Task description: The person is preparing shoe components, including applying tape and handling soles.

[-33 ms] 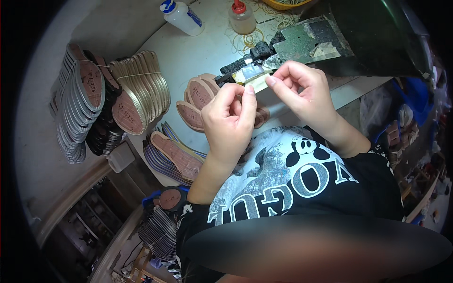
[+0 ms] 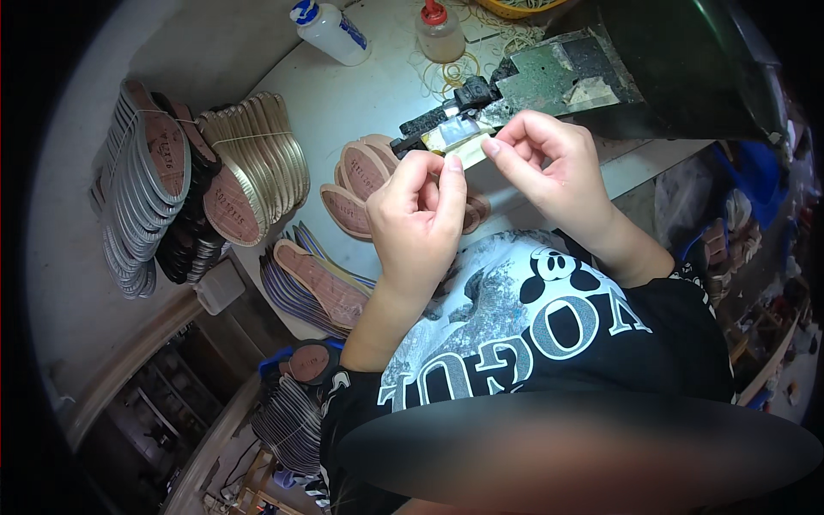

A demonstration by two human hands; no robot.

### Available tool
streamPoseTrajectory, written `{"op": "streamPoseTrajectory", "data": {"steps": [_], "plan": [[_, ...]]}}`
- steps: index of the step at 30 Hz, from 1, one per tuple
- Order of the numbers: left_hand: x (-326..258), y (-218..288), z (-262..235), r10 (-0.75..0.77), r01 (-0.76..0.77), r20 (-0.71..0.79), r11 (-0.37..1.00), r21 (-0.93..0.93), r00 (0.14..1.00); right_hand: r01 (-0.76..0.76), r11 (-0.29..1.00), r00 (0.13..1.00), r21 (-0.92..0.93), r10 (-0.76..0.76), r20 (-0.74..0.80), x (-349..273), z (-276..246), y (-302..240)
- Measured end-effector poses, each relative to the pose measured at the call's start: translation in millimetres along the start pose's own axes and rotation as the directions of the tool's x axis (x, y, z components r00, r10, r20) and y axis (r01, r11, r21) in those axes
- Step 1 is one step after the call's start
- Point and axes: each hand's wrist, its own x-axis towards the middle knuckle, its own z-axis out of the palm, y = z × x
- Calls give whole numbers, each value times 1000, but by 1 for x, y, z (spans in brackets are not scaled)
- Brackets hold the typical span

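Both hands are raised over the front of a dark machine, fingertips pinched. Between them stretches a short pale yellowish strip (image 2: 473,153); its exact kind is unclear. My left hand (image 2: 421,202) pinches the strip's left end between thumb and forefinger, with the other fingers curled. At the opposite end, my right hand (image 2: 554,159) grips it the same way. Just behind the strip is the machine's shiny metal plate (image 2: 459,130), next to a black block (image 2: 474,93). Several brown shoe insoles (image 2: 365,167) lie on the table left of my left hand, partly hidden by it.
Tied bundles of silver soles (image 2: 137,206) and gold soles (image 2: 275,154) stand at the left. A dark-edged stack of insoles (image 2: 322,287) lies by my left forearm. A white bottle (image 2: 335,34), a red-capped bottle (image 2: 441,39) and loose rubber bands (image 2: 455,75) are at the back.
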Motion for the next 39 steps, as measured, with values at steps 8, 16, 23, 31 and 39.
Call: {"op": "streamPoseTrajectory", "data": {"steps": [8, 16, 23, 31, 39], "plan": [[7, 1, 1, -58, 58, 9, 998, 11, 998, -3, 994, 1000, -109, 2, -16, 5, 0, -4], [13, 4, 1, -42, 42, 3, 998, 52, 999, -6, 991, 1000, -131, 2, -31, 8, 1, -6], [16, 7, 1, -71, 71, -2, 995, 68, 997, -22, 987, 999, -159, 16, -41, 8, 2, -9], [15, 3, 0, -112, 112, 7, 994, 15, 994, -25, 983, 999, -183, 18, -38, 9, 0, -12], [14, 2, 0, -125, 125, 5, 992, -4, 992, -22, 979, 999, -204, 16, -32, 10, 0, -12]]}}
